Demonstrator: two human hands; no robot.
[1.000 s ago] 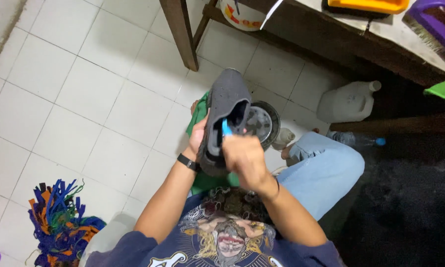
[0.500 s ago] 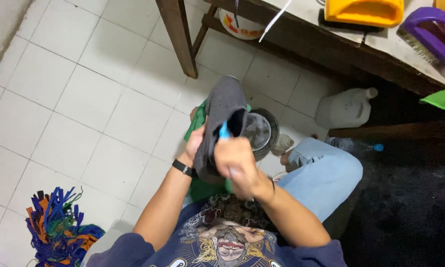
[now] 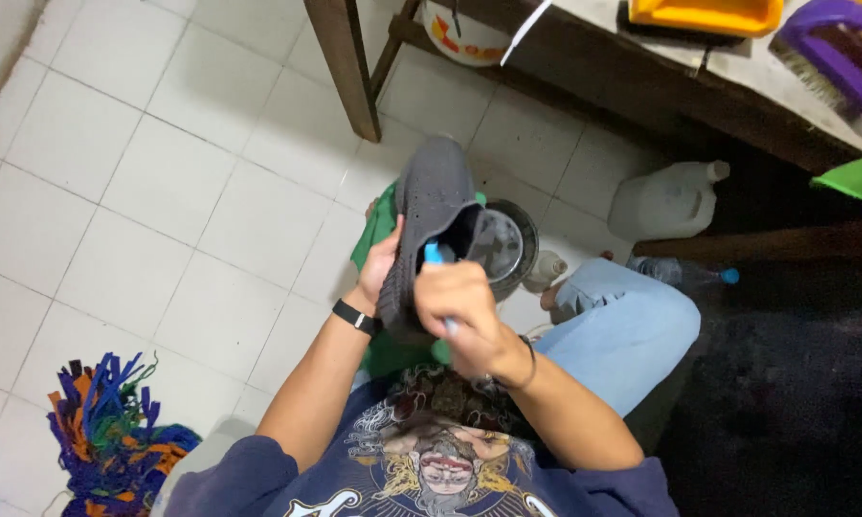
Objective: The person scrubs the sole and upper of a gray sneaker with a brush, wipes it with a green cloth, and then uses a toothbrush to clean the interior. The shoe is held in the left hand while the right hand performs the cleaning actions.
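Dark grey knit, soft under my left hand (image 3: pixel 381 270) — I hold the shoe (image 3: pixel 429 225) clamped by its side, toe pointing away from me, opening turned toward my right. My right hand (image 3: pixel 461 311) is closed around a small brush with a blue handle (image 3: pixel 434 255), its head pushed into the shoe's collar just above my knuckles. By my judgement I am in the scrubbing step, working the inside edge. The metal bowl (image 3: pixel 512 244) sits just beyond the brush hand, a green cloth (image 3: pixel 378 230) under the shoe. A next stroke calls for a steady left hold and short, light passes — the knit gives easily
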